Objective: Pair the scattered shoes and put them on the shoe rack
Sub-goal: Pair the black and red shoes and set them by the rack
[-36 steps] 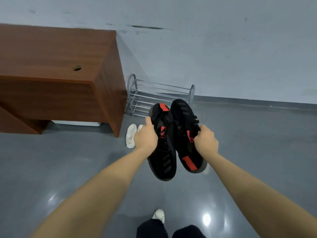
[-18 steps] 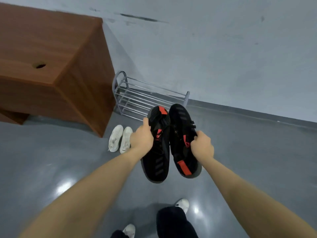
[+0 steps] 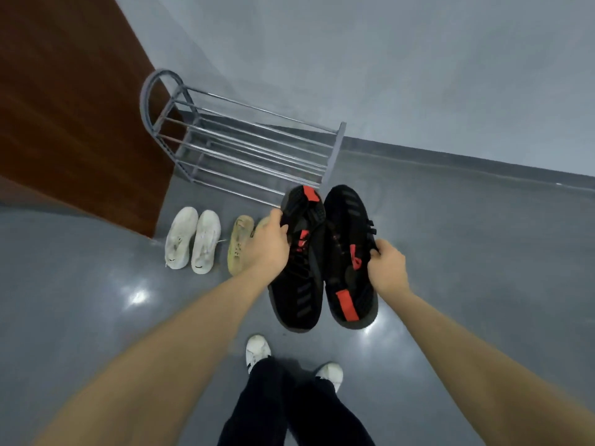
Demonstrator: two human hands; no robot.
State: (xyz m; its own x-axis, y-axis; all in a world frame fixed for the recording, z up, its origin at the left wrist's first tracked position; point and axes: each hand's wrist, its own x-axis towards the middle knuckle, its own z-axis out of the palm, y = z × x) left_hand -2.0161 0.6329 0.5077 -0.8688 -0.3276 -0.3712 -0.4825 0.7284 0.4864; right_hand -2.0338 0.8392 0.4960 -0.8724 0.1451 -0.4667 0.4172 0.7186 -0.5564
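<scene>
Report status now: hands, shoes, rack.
Left hand, right hand each hold one black shoe. Rack empty. White pair before it.

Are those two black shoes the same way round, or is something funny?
Something is funny: the black shoe in the left hand and the black shoe in the right hand point opposite ways. Their red heel tabs sit at opposite ends.

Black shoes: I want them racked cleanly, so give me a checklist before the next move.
1. Left hand grips the left black shoe: ok.
2. Right hand grips the right black shoe: ok.
3. Shoes match, black with red tabs: ok.
4. Both point the same way: not ok, opposite.
5. Shoe rack shelves free: ok.
6. White pair and tan shoe outside the path: cannot tell.
</scene>
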